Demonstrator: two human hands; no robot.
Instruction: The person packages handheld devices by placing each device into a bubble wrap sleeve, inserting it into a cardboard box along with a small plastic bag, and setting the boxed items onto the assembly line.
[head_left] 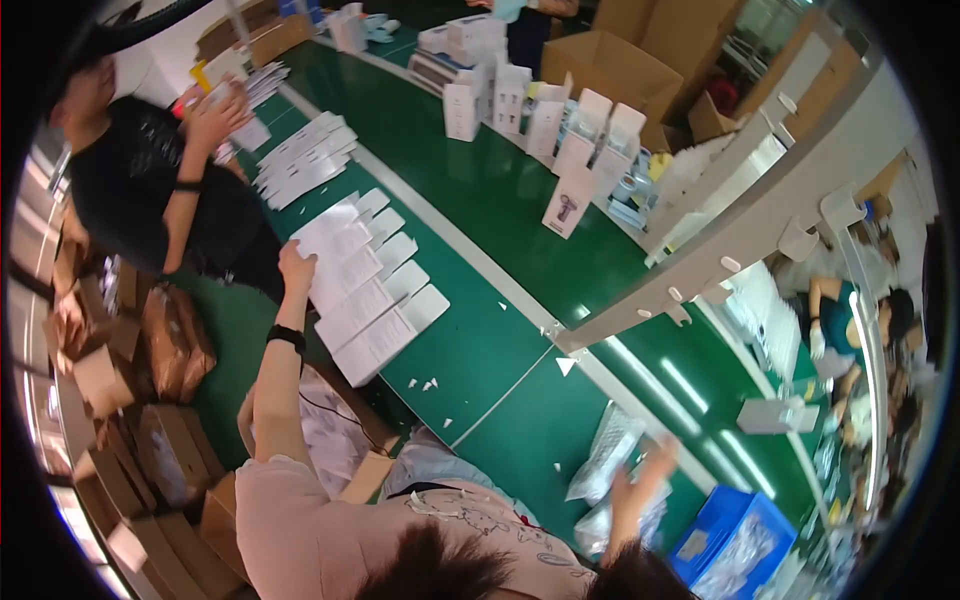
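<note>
Left of the left hand: co-worker in black [140, 190]. Left hand [297, 268] rests at the left edge of the white boxes [362, 292]; can't tell if it's gripping. Boxes lie in a row just right of it, flaps out. Likely thin card: light, fairly stiff, smooth, flaps easy to crease. Best hold: side walls near the corners. Further right, bubble-wrap pouches [608, 450], just beside right hand [642, 485]: blurred, fingers spread, contact unclear. Right of that hand: blue bin [718, 520].

Left of the blue rectangular plastic bin [735, 507], the blurred bare right hand [633, 495] partly hides a silvery bubble-wrap pouch [597, 528].
</note>
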